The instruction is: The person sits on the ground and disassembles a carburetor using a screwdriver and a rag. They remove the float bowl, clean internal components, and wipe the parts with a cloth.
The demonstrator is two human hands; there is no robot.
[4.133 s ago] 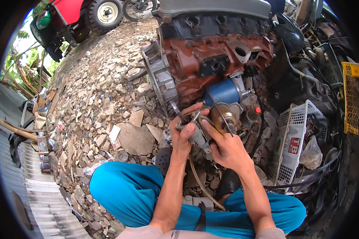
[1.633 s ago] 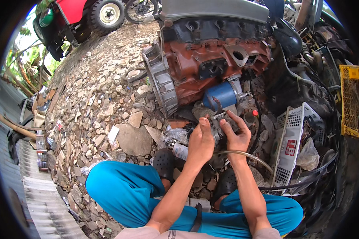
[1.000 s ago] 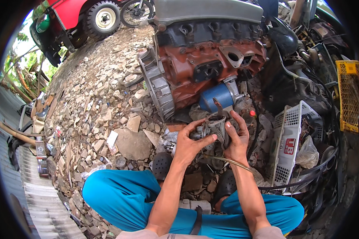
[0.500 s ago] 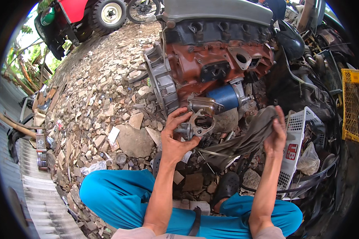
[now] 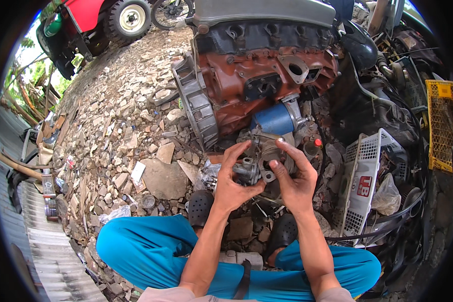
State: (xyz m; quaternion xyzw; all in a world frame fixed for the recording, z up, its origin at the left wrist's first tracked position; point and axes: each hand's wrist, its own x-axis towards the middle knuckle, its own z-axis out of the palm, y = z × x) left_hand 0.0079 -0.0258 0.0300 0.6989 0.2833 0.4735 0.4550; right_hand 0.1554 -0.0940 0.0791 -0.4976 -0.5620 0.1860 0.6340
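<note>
Between my hands, in front of my knees, is a grey metal fuel pump [image 5: 247,171] with a bolt flange. My left hand [image 5: 230,185] grips its left side, thumb below and fingers above. From the right, my right hand [image 5: 298,187] closes on the same pump, with its thumb pressed at the flange opening. My fingers hide part of the pump. Just beyond it lies a blue cylindrical filter [image 5: 273,120] at the side of a red-brown engine block [image 5: 231,83].
A white plastic basket [image 5: 354,194] of parts stands at the right, with a yellow crate [image 5: 442,126] behind it. A red-capped bottle [image 5: 314,146] is near the engine. Broken stones [image 5: 110,126] cover the ground to the left. A red vehicle [image 5: 88,20] stands far left.
My right hand has moved left onto the fuel pump and no longer holds the dark cloth. The pump is lower and slightly turned. The view has shifted a little.
</note>
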